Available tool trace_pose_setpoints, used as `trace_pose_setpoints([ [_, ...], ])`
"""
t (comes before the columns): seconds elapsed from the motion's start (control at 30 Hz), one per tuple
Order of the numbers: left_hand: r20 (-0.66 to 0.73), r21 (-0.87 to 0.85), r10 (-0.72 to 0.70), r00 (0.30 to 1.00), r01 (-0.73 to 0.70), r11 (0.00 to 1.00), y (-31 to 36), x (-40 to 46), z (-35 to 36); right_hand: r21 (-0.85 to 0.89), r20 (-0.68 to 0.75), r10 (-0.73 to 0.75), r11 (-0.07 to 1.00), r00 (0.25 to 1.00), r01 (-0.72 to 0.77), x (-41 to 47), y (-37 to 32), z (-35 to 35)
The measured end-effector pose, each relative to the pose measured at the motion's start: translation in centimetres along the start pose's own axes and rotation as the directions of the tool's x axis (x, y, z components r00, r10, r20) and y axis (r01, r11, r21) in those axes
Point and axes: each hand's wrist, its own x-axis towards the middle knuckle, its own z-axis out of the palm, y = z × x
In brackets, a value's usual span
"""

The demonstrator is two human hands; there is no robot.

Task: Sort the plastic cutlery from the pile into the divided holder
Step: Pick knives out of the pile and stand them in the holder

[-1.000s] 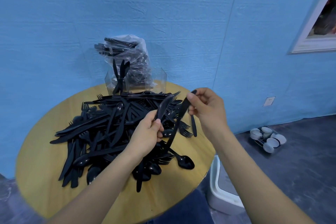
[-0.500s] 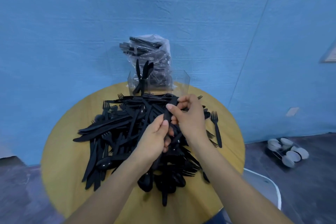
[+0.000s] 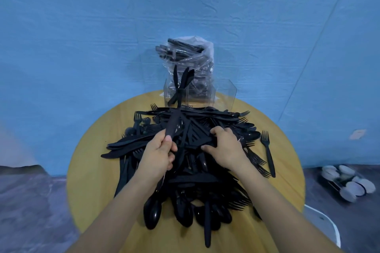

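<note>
A big pile of black plastic cutlery [image 3: 197, 170] covers the round wooden table [image 3: 96, 170]. My left hand [image 3: 159, 155] grips a few black pieces by their handles; one of them [image 3: 173, 122] points up toward the clear divided holder [image 3: 224, 92] at the table's far edge. The holder's left compartment has a few black knives [image 3: 181, 84] standing in it. My right hand [image 3: 225, 148] rests on the pile with its fingers curled around a black piece [image 3: 205, 140] lying there.
A clear plastic bag of more black cutlery [image 3: 185, 53] stands behind the holder against the blue wall. A lone fork [image 3: 268, 152] lies at the pile's right. On the floor at the right are a tray of white cups [image 3: 347, 183] and a white bin [image 3: 322, 226].
The view has swung right to centre the table. My right hand passed its piece to my left hand, then dropped onto the pile. My left hand now holds the pieces together.
</note>
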Motion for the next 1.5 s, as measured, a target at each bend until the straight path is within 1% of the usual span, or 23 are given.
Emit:
trace_pose_setpoints([
  [0.1, 0.003, 0.017, 0.004, 1.0, -0.004, 1.0, -0.2, 0.2, 0.1, 0.094, -0.02, -0.042, 0.995, 0.999, 0.043, 0.2, -0.1, 0.0],
  [0.3, 0.012, 0.032, 0.003, 1.0, -0.003, 0.999, -0.2, 0.1, 0.2, 0.261, -0.149, -0.061, 0.96, 0.987, 0.099, 0.2, 0.5, -0.3],
  [0.47, 0.014, 0.044, 0.0, 1.0, -0.001, 0.999, -0.1, 0.3, 0.2, 0.439, -0.261, -0.017, 0.888, 0.965, 0.134, 0.6, 0.9, -1.1],
  [0.6, 0.014, 0.064, 0.002, 1.0, -0.003, 0.998, -0.2, 0.7, 0.3, 0.583, -0.376, 0.09, 0.797, 0.922, 0.16, 0.9, 1.2, -2.1],
  [0.73, 0.028, 0.073, 0.004, 1.0, -0.006, 0.997, -0.1, 1.0, 0.6, 0.658, -0.449, 0.161, 0.725, 0.879, 0.203, 1.1, 1.6, -3.5],
  [0.9, 0.04, 0.075, 0.013, 0.999, -0.016, 0.997, 0.2, 1.2, 1.2, 0.677, -0.534, 0.168, 0.672, 0.829, 0.3, 0.8, 2.5, -5.5],
  [0.97, 0.045, 0.086, 0.024, 0.999, -0.027, 0.996, 0.4, 1.4, 1.5, 0.685, -0.554, 0.149, 0.641, 0.819, 0.346, 0.4, 2.7, -6.7],
  [1.07, 0.047, 0.115, 0.049, 0.998, -0.055, 0.992, 0.8, 1.8, 1.7, 0.676, -0.507, 0.026, 0.632, 0.862, 0.379, -0.4, 3.1, -9.1],
  [1.13, 0.045, 0.134, 0.072, 0.996, -0.078, 0.988, 1.3, 2.0, 1.7, 0.683, -0.42, -0.074, 0.631, 0.904, 0.369, -0.9, 3.3, -10.6],
  [1.2, 0.052, 0.154, 0.093, 0.994, -0.1, 0.983, 1.7, 2.1, 1.8, 0.703, -0.304, -0.176, 0.622, 0.936, 0.345, -1.3, 3.2, -11.6],
  [1.27, 0.083, 0.187, 0.103, 0.991, -0.117, 0.975, 2.1, 2.2, 2.1, 0.712, -0.19, -0.273, 0.623, 0.943, 0.324, -1.3, 2.3, -11.6],
  [1.33, 0.147, 0.206, 0.095, 0.985, -0.124, 0.971, 2.5, 2.0, 2.9, 0.687, -0.12, -0.329, 0.654, 0.937, 0.317, -1.0, 1.1, -10.7],
  [1.4, 0.211, 0.153, 0.059, 0.976, -0.092, 0.984, 2.9, 1.5, 3.8, 0.666, -0.118, -0.344, 0.669, 0.932, 0.331, -0.5, 0.0, -9.7],
  [1.5, 0.26, 0.051, 0.013, 0.966, -0.028, 0.998, 3.5, 0.8, 4.5, 0.667, -0.168, -0.302, 0.666, 0.938, 0.334, 0.2, -1.0, -8.7],
])
